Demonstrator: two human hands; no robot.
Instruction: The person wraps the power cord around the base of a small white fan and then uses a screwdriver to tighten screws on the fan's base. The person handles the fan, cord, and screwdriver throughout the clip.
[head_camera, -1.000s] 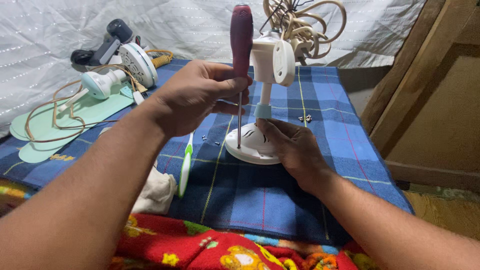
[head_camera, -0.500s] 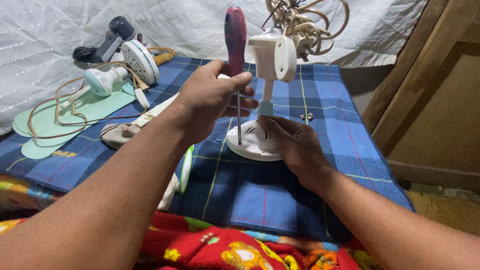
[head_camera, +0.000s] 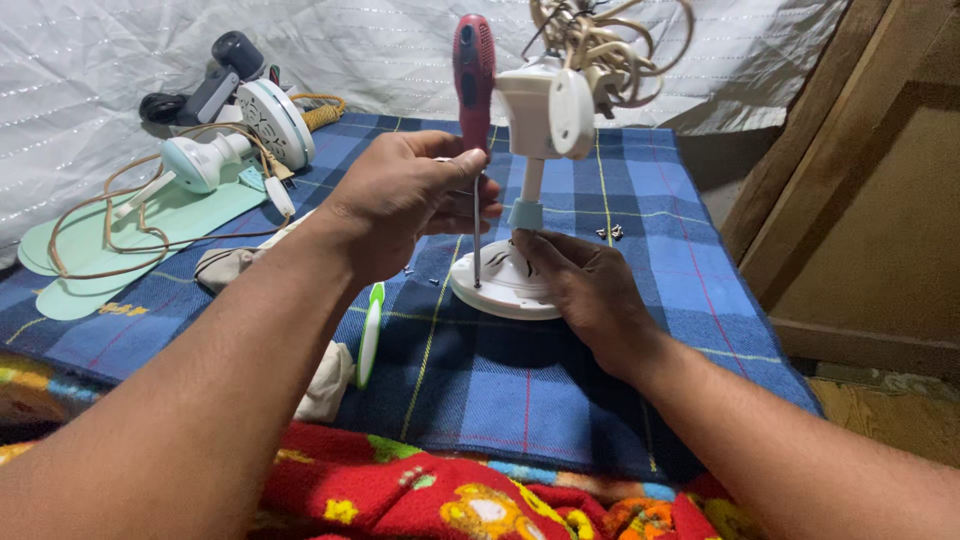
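My left hand (head_camera: 405, 200) grips a screwdriver with a dark red handle (head_camera: 473, 75), held upright, its metal shaft pointing down onto the round white base (head_camera: 495, 290) of a small fan stand. My right hand (head_camera: 585, 285) rests on the right side of that base, fingers by the pale blue collar of the white upright post (head_camera: 530, 185). The post carries a white motor housing (head_camera: 545, 105) with a tangle of beige cable above it.
Everything lies on a blue plaid blanket (head_camera: 620, 350). At the left are mint green fan blades (head_camera: 130, 235), a white motor part (head_camera: 200, 160), a round white cover (head_camera: 275, 120) and a beige cord. Loose screws (head_camera: 608, 232) lie behind the base. A wooden door (head_camera: 870, 200) stands at the right.
The view has shifted a little. My left hand has lifted slightly with the screwdriver still upright over the base. My right hand stays on the base.
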